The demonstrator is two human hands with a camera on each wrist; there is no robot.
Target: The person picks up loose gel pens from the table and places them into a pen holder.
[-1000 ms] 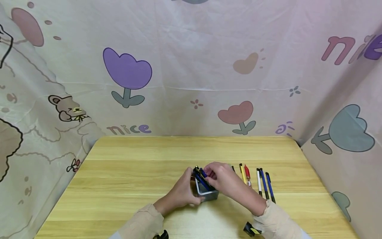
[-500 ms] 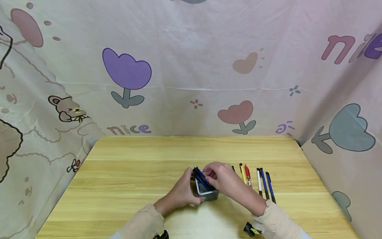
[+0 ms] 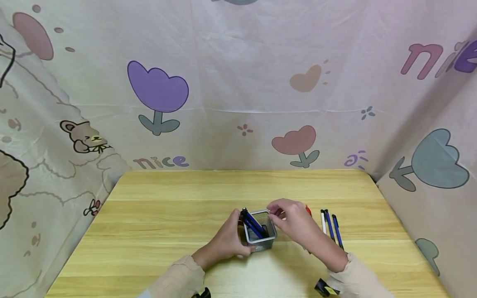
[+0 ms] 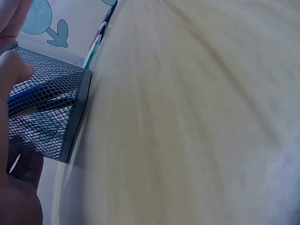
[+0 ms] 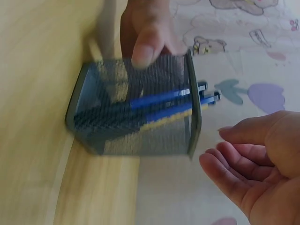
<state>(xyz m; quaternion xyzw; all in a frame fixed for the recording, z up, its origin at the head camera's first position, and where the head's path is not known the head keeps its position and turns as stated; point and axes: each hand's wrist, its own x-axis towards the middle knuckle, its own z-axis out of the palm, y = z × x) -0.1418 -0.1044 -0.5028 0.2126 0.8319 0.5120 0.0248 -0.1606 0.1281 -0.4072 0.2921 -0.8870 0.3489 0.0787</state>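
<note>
My left hand (image 3: 225, 238) grips a square metal mesh pen holder (image 3: 262, 245) around its left side, thumb at the front. The holder stands upright on the wooden table. Several pens (image 3: 253, 223) in blue, black and yellow lean inside it toward its left corner, their tops above the rim. My right hand (image 3: 294, 217) hovers at the holder's right rim. In the right wrist view, the thumb and fingers of this right hand (image 5: 253, 164) are loosely bent and apart, with nothing visible between them. The left wrist view shows the mesh wall (image 4: 47, 103) close up.
To the right lie a white pen (image 3: 323, 221) and two blue pens (image 3: 329, 224) side by side. A red pen (image 3: 308, 210) shows partly behind my right hand, which hides other pens there. Printed cloth (image 3: 231, 82) hangs behind the wooden table (image 3: 167, 215).
My right hand has let go of a pen inside the holder and moved right, out over the rim. It now covers the yellow pen on the table. My left hand stays in place.
</note>
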